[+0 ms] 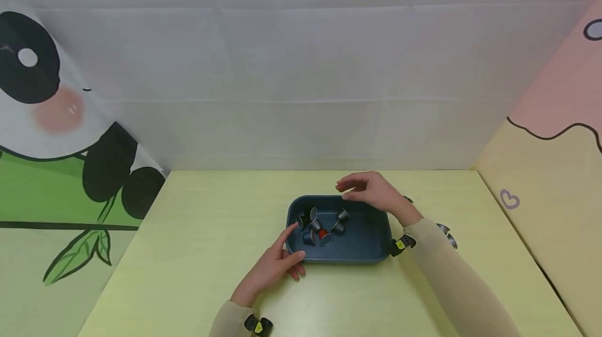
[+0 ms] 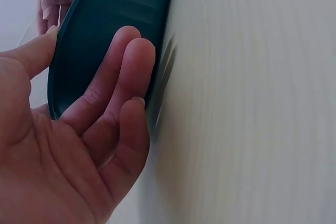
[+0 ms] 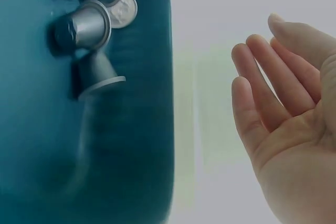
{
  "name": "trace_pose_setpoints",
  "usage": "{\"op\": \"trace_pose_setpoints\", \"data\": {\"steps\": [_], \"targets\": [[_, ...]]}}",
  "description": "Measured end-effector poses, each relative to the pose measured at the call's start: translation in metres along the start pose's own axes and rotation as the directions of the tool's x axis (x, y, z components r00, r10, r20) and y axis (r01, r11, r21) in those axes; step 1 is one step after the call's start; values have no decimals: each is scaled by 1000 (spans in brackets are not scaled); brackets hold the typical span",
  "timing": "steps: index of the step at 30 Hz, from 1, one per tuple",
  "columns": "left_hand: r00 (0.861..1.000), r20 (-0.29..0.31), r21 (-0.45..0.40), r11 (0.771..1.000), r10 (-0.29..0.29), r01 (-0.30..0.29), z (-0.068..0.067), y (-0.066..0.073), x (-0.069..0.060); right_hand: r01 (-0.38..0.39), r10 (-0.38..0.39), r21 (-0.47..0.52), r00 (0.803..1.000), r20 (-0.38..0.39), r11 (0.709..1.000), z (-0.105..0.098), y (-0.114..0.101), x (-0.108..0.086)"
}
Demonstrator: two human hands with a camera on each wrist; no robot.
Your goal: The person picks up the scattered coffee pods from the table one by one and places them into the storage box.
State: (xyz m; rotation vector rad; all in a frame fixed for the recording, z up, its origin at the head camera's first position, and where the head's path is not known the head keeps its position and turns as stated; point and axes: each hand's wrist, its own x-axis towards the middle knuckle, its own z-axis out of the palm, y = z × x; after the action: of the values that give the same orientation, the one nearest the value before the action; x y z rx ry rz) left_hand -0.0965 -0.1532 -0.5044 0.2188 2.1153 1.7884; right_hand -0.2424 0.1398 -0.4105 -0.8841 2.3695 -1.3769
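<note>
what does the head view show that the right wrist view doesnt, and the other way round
Only the head view shows the left hand at the tray's near left corner, the cartoon on the left wall and what look like more capsules beside the right sleeve.

Only the right wrist view shows the palm of the right hand.

Both show the blue tray, the capsules inside, one of them red, and the right hand holding nothing.

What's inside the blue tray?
Little capsules, including a red one, mostly in the left half. They cover parts of the tray beneath them, so those are hidden.
</note>
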Motion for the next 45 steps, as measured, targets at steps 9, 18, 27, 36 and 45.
{"op": "trace_pose_setpoints", "data": {"steps": [9,18,27,36,45], "targets": [[1000,-4,-3,1000,3,-3,1,2,-3,-64,67,42,996,-66,997,-25,11,-21],[1000,-2,4,1000,0,0,0,-2,-1,-100,99,0,979,-180,995,-47,34,-42],[1000,-4,12,1000,0,0,1,-2,0,-179,152,-65,940,-305,982,-59,54,-62],[1000,-5,8,1000,4,-4,1,-3,0,-251,188,-106,893,-409,962,-61,76,-78],[1000,-5,11,1000,0,0,1,-1,0,-335,270,-90,868,-418,938,-58,98,-86]]}}
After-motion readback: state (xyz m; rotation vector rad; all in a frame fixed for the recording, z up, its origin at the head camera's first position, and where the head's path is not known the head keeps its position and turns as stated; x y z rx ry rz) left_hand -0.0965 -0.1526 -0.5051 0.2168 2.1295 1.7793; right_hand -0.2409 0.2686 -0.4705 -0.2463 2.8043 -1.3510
